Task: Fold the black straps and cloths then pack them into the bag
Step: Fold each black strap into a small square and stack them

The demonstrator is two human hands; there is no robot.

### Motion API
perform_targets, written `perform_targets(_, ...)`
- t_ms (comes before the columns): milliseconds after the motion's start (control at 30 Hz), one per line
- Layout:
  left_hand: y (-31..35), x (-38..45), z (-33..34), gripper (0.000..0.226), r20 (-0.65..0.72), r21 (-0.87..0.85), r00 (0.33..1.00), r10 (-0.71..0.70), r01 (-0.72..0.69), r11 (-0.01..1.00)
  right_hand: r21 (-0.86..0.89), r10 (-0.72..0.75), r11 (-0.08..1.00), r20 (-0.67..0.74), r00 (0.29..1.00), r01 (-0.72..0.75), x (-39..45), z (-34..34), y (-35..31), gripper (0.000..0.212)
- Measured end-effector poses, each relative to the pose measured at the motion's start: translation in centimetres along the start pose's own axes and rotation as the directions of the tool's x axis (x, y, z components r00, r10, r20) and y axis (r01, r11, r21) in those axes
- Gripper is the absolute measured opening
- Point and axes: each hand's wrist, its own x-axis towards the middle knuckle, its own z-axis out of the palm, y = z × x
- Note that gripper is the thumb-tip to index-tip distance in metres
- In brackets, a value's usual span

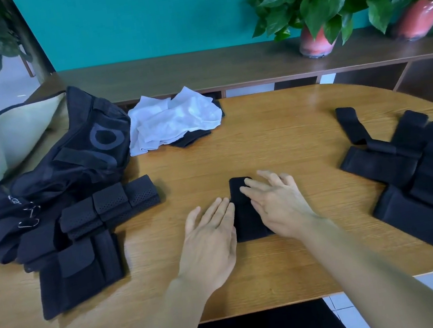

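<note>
A: Black on honey-coloured wood: a folded black strap (pixel 245 215) lies flat near the middle of the oval table (pixel 275 132), a little toward the near edge, and both hands are on it.

B: Fingers?

A: Straight and flat on both. The left hand (pixel 209 238) lies palm down along the strap's left edge, its fingertips touching the fabric. The right hand (pixel 277 205) presses on the strap's upper right part, fingers spread and reaching across the top. Neither one is curled round anything.

B: And room to work?

A: Bare wood runs all round the strap: a wide band behind it toward the far edge, and clear strips on either flank. The near table edge runs beneath both forearms.

B: The left side looks busy.

A: It is. The black bag (pixel 50 166) slumps at the far left, mouth open with pale lining showing, spilling over the table's left rim. Just in front of it sit the perforated folded straps (pixel 109 205) in a row, and nearer still a flat folded black cloth (pixel 79 271), close to the near-left curve of the table.

B: Right side?

A: A heap of unfolded black straps (pixel 414 179), overlapping, some pieces running past the right rim. At the back, just beside the bag, crumpled white cloths (pixel 172 120) lie over a black piece. Behind the table, a dark shelf (pixel 196 71) carries two potted plants (pixel 326 1).
</note>
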Motion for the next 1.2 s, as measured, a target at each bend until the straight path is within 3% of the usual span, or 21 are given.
perform_targets(67, 0.0, 0.0, 0.2, 0.052, 0.018, 0.001, 1.0, 0.002, -0.002, 1.0, 0.044, -0.001, 0.999, 0.007, 1.0, 0.0, 0.1, 0.3, 0.2, 0.043)
perform_targets(133, 0.0, 0.0, 0.3, 0.053, 0.028, -0.004, 1.0, 0.005, -0.005, 1.0, 0.207, 0.039, 0.978, -0.017, 0.999, -0.035, 0.3, 0.3, 0.3, 0.04)
perform_targets(233, 0.1, -0.1, 0.1, 0.055, 0.048, -0.014, 0.999, -0.007, 0.008, 1.0, 0.452, 0.228, 0.878, -0.113, 0.967, -0.154, 1.3, -0.6, 0.6, 0.038)
perform_targets(300, 0.1, 0.1, -0.1, 0.059, 0.055, -0.028, 0.998, -0.008, 0.01, 1.0, 0.402, 0.3, 0.879, -0.05, 0.953, -0.256, 2.9, -1.2, 1.0, 0.043)
perform_targets(433, -0.1, -0.1, 0.0, 0.055, 0.075, 0.013, 0.997, -0.024, 0.023, 1.0, 0.195, 0.3, 0.915, 0.257, 0.919, -0.353, 5.5, -1.8, 0.5, 0.051)
perform_targets(567, -0.1, 0.1, -0.2, 0.055, 0.087, -0.007, 0.996, -0.032, 0.033, 0.999, 0.381, 0.272, 0.849, 0.283, 0.92, -0.367, 5.9, -3.2, 0.3, 0.028)
perform_targets(633, 0.0, 0.4, -0.2, 0.061, 0.09, -0.041, 0.996, -0.029, 0.033, 0.999, 0.507, 0.269, 0.785, 0.239, 0.933, -0.356, 5.3, -4.0, 0.4, 0.009)
perform_targets(733, -0.3, 0.3, -0.2, 0.064, 0.065, -0.077, 0.997, -0.03, 0.035, 0.996, 0.548, 0.218, 0.797, 0.129, 0.967, -0.253, 3.7, -4.4, -0.1, 0.01)
perform_targets(967, -0.3, 0.5, 0.0, 0.073, 0.05, -0.204, 0.999, 0.012, -0.001, 0.979, 0.304, 0.09, 0.953, -0.238, 0.967, -0.013, -1.5, -1.0, -1.5, 0.01)
perform_targets(1100, -0.2, 0.5, 0.0, 0.076, 0.056, -0.205, 0.998, 0.021, -0.009, 0.979, 0.19, 0.026, 0.981, -0.363, 0.931, 0.046, -2.7, 1.3, -1.7, 0.014)
perform_targets(1200, -0.3, 0.3, 0.0, 0.077, 0.052, -0.201, 0.999, 0.014, -0.003, 0.98, 0.084, -0.017, 0.995, -0.372, 0.928, 0.052, -3.4, 2.4, -2.5, 0.026)
